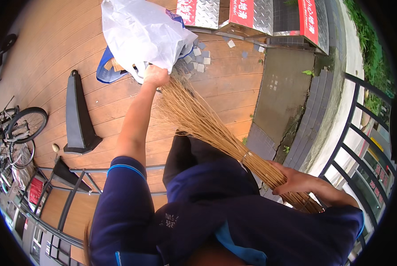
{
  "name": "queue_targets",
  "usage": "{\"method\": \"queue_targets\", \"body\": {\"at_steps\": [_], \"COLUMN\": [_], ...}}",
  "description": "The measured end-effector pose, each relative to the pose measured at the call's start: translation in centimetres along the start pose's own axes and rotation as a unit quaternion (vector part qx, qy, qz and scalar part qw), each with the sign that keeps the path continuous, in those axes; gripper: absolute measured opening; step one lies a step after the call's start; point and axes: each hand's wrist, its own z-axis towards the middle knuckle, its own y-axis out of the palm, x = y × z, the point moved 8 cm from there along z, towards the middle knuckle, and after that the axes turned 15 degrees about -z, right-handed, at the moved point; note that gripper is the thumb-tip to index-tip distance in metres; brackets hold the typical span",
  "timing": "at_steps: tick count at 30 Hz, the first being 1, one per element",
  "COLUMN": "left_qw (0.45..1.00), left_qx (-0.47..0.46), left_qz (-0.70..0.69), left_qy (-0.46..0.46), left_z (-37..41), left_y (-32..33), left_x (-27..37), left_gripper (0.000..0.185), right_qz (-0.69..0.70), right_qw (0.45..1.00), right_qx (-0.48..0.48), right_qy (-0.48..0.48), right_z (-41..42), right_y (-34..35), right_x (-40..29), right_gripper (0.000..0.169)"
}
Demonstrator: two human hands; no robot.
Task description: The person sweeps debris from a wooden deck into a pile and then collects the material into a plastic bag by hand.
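My left hand (157, 75) grips the gathered edge of a translucent white plastic bag (142, 33), which hides part of a blue-edged container (107, 71) under it. My right hand (290, 179) is closed around the bound handle of a twig broom (211, 123). The broom lies slantwise before my body, its bristles spreading beside my left hand and the bag. Small square grey and white tiles (200, 60) are scattered on the wooden deck (118, 109) right of the bag. The broom's bristle tips are partly hidden.
Steps with metal treads and red warning strips (241, 13) rise at the top. A dark traffic cone (78, 116) stands at left, with bicycles (25, 123) beyond it. Metal railings (343, 126) run at the right and lower left (65, 202). A cracked concrete strip (283, 96) borders the deck.
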Motion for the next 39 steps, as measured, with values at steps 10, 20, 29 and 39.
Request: {"method": "queue_targets", "body": {"at_steps": [10,20,29,39], "left_qw": [0.999,0.993,0.994,0.997], "left_qx": [0.004,-0.044,-0.009,-0.081], "left_qz": [0.046,0.085,0.098,-0.002], "left_qy": [-0.017,-0.065,-0.053,-0.007], "left_z": [0.5,1.1,1.0,-0.9], "left_y": [0.9,1.0,1.6,-2.4], "left_x": [-0.6,-0.8,-1.3,-5.9], "left_gripper": [0.032,0.034,0.032,0.032], "right_qz": [-0.122,0.197,0.452,0.271], "right_qw": [0.990,0.933,0.804,0.851], "right_qx": [0.059,0.292,0.382,0.448], "right_qy": [0.037,0.079,0.066,0.043], "right_z": [-3.2,-11.7,-1.0,10.2], "right_y": [0.5,8.1,15.8,20.4], "right_x": [7.9,34.4,35.5,18.2], "right_gripper": [0.093,0.086,0.072,0.061]}}
